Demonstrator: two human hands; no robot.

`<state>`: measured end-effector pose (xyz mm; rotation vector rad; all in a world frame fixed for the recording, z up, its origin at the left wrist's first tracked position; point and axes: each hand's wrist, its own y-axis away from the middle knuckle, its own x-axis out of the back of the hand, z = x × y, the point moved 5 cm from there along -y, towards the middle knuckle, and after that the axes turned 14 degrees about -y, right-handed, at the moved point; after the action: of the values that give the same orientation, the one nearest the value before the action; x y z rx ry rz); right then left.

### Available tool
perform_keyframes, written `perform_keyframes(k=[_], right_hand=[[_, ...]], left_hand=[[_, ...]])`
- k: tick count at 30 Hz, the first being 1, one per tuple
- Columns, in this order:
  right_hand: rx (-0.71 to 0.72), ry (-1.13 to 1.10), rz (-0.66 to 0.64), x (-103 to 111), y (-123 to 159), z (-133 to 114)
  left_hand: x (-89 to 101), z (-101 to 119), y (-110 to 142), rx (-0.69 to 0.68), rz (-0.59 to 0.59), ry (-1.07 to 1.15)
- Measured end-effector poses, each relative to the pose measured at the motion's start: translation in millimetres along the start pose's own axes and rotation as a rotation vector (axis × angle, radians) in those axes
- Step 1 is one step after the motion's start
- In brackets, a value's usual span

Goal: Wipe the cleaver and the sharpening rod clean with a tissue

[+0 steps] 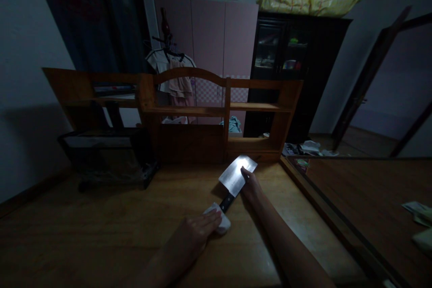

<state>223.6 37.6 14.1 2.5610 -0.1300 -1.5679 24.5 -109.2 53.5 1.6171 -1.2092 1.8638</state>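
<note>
A cleaver [236,174] with a broad shiny blade and a black riveted handle is held at a slant over the wooden desk top [162,198], its blade pointing away from me. My right hand [250,184] grips the blade by its right edge, thumb on the upper face. Around the end of the handle is a white cloth or tissue [223,225]. My left hand [204,226] presses this white piece against the handle end, fingers closed together over it. The part of the handle beneath the white piece is hidden.
A black knife block or rack [111,144] with dark handles stands at the desk's left. Along the back runs a wooden shelf unit [189,110]. A raised wooden edge [317,202] borders the right side. Beyond are pink wardrobes [207,40] and a dark cabinet [303,54].
</note>
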Motion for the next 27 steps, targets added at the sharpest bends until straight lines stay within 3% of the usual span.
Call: perform_keyframes(k=[7,17,27], right_hand=[[-0.013,-0.006,-0.002,-1.4,-0.9,0.9],[-0.117,0.017,-0.015,-4.0,6.8,3.8],[-0.131,0.005,-0.039,1.3,1.9,7.3]], left_hand=[[1.7,5.0,-32.5,0.093,0.018,0.031],[-15.2,10.6,-86.2,0.1,0.014,-0.076],[-11.3,19.1,-83.5,0.087,-0.128,-0.139]])
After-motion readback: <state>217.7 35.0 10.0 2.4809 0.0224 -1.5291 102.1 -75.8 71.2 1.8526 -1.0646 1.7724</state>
